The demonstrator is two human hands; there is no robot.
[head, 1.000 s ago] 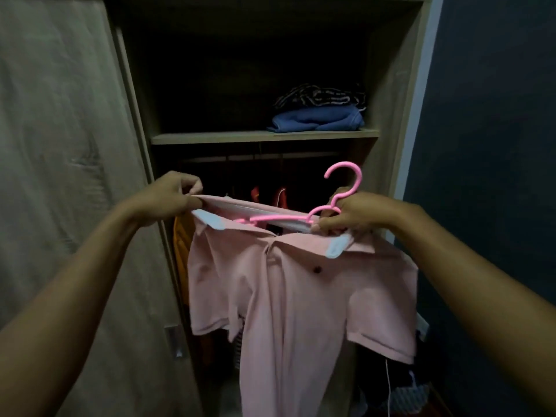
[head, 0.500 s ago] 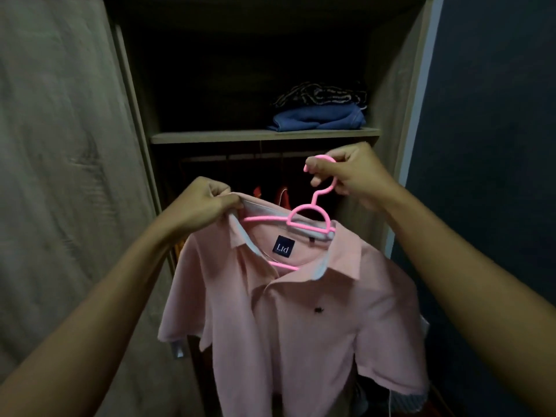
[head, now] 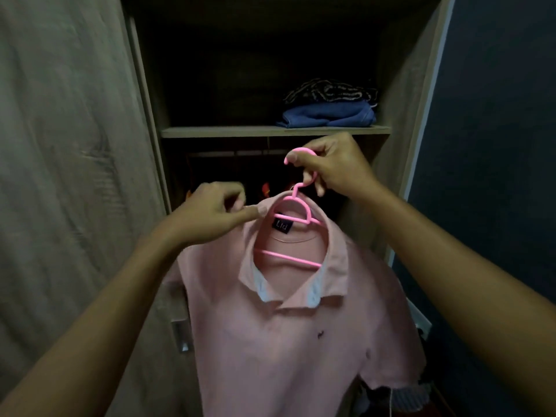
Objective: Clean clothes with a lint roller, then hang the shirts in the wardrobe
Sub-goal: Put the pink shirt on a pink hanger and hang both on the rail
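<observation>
A pink polo shirt (head: 294, 341) hangs on a pink plastic hanger (head: 296, 210) in front of the open wardrobe (head: 270, 132). My right hand (head: 337, 165) grips the hanger's hook, just below the shelf edge. My left hand (head: 210, 216) pinches the shirt's collar at the left shoulder. The hanger's lower bar shows inside the neck opening, under a dark label. The shirt front faces me, collar folded down.
Folded blue and striped clothes (head: 329, 108) lie on the wardrobe shelf. Behind the shirt, a dim rail (head: 234, 153) carries red and orange garments. A wooden door (head: 69, 176) with a metal handle (head: 182, 335) stands left; a dark wall (head: 496, 145) is on the right.
The hanger went into the shirt's neck and my right hand shifted from the hanger's body to its hook. The shirt now sits squarely on the hanger. My left hand stays on the collar.
</observation>
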